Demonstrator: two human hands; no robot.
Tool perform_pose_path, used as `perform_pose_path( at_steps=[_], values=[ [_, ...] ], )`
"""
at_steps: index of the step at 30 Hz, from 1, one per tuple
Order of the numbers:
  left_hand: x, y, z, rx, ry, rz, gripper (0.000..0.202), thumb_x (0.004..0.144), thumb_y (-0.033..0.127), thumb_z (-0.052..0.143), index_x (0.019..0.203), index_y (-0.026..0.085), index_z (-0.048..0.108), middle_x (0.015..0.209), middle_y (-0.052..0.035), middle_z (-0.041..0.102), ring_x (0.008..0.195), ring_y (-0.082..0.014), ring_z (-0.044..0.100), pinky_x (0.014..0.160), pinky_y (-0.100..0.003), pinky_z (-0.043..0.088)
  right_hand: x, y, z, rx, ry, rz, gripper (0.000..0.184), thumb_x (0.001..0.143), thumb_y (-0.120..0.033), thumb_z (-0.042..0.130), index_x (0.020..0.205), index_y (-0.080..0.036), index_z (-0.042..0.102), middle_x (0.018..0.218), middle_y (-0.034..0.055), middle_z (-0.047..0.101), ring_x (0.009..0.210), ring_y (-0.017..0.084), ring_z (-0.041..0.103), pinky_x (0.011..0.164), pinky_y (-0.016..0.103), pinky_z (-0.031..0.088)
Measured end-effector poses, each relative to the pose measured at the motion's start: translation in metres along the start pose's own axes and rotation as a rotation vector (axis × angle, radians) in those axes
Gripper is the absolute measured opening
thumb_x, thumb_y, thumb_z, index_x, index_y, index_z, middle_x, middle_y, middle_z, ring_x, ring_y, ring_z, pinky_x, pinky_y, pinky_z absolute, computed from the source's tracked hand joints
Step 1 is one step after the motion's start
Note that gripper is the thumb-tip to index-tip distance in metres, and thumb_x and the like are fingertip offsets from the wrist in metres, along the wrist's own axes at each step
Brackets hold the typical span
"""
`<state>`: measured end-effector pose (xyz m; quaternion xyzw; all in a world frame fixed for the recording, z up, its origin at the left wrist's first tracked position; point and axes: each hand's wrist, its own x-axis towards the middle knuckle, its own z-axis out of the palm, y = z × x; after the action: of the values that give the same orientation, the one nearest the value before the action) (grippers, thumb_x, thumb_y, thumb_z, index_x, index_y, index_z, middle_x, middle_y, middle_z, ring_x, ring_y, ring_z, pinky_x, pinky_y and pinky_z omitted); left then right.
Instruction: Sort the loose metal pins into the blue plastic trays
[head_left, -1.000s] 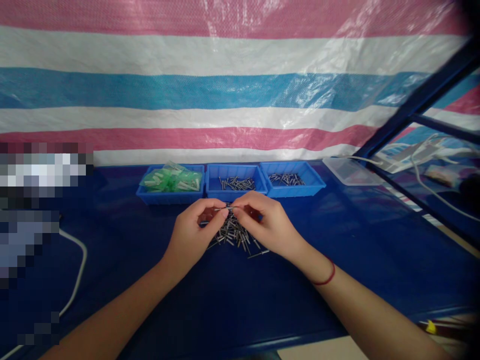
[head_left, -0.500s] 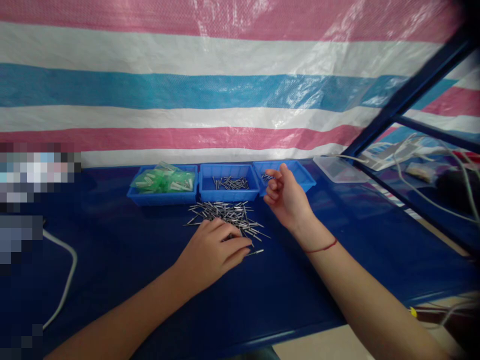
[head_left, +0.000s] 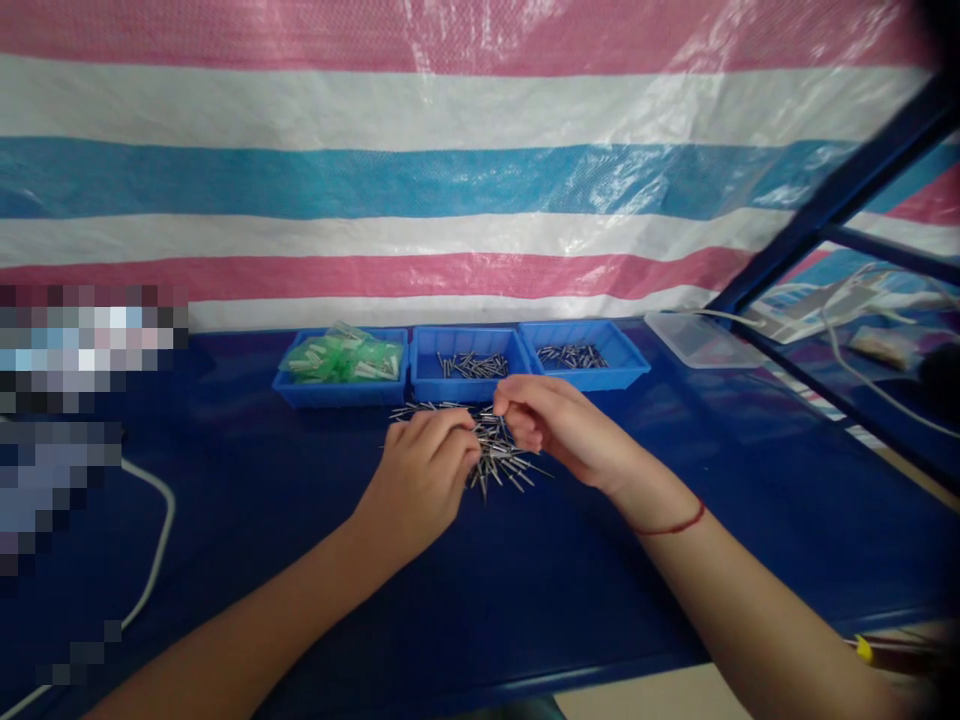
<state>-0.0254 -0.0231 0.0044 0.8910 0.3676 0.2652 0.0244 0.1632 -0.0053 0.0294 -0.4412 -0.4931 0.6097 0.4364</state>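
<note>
A loose pile of thin metal pop rivets [head_left: 499,462] lies on the blue table in front of the trays. My left hand [head_left: 420,475] rests over the left side of the pile, fingers bent and pressed together; whatever they pinch is hidden. Just right of it, my right hand [head_left: 574,430] hovers at the pile's right edge with thumb and forefinger together. Anything between those fingertips is too small to make out. Behind the pile, the middle blue tray [head_left: 466,390] and the right blue tray [head_left: 607,378] both contain short metal rivets.
A left blue tray [head_left: 337,395] is filled with green plastic bags. A clear plastic lid [head_left: 701,345] lies right of the trays. Dark metal frame bars [head_left: 840,185] slant across the right side. A white cable [head_left: 166,520] runs along the left of the table [head_left: 480,620].
My right hand has come from the right tray down and left to the pile. My left hand has shifted slightly up. The view has turned a little left.
</note>
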Motion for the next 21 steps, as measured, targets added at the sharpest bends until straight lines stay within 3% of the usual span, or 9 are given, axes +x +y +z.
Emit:
perform_pose_path(
  at_steps=[3,7,12,18,21],
  values=[
    [0.004,-0.013,-0.014,-0.013,-0.006,-0.084,0.019,0.096,0.023,0.042,0.092,0.019,0.06,0.093,-0.0025,0.069,0.089,-0.0183,0.058,0.081,-0.035,0.033,-0.002,0.001,0.005,-0.208,-0.062,-0.073,0.024,0.086,-0.039,0.056,0.076,-0.017,0.059,0.056,-0.0059,0.039,0.048,0.007,0.033,0.044,0.021,0.025],
    [0.007,-0.021,-0.022,-0.069,-0.02,-0.102,0.017,0.096,0.024,0.044,0.092,0.02,0.06,0.09,-0.0012,0.068,0.087,-0.0176,0.06,0.082,-0.035,0.034,-0.002,0.007,0.01,-0.374,-0.183,-0.112,0.028,0.088,-0.041,0.054,0.075,-0.017,0.058,0.062,-0.0034,0.048,0.053,0.007,0.039,0.048,0.021,0.031],
    [0.006,-0.017,-0.02,-0.25,0.074,-0.151,0.012,0.093,0.023,0.049,0.091,0.02,0.061,0.09,-0.002,0.068,0.086,-0.0159,0.062,0.079,-0.029,0.043,-0.003,0.01,0.012,-0.39,-0.251,-0.081,0.03,0.089,-0.043,0.053,0.077,-0.017,0.06,0.063,-0.0028,0.05,0.054,0.008,0.042,0.048,0.022,0.032],
    [0.006,-0.013,-0.017,-0.432,0.202,-0.32,0.017,0.086,0.024,0.059,0.102,0.021,0.061,0.09,-0.0004,0.069,0.077,-0.0131,0.063,0.074,-0.025,0.049,-0.004,0.012,0.012,-0.357,-0.308,-0.163,0.029,0.089,-0.044,0.054,0.081,-0.017,0.063,0.067,-0.0021,0.049,0.059,0.009,0.043,0.052,0.022,0.034],
    [0.007,-0.012,-0.017,-0.445,0.208,-0.347,0.01,0.083,0.024,0.062,0.093,0.02,0.063,0.085,0.0005,0.067,0.069,-0.0114,0.059,0.069,-0.024,0.048,-0.003,0.013,0.011,-0.359,-0.301,-0.177,0.03,0.088,-0.045,0.055,0.083,-0.017,0.065,0.067,-0.0021,0.049,0.059,0.009,0.042,0.053,0.023,0.034]
  ],
)
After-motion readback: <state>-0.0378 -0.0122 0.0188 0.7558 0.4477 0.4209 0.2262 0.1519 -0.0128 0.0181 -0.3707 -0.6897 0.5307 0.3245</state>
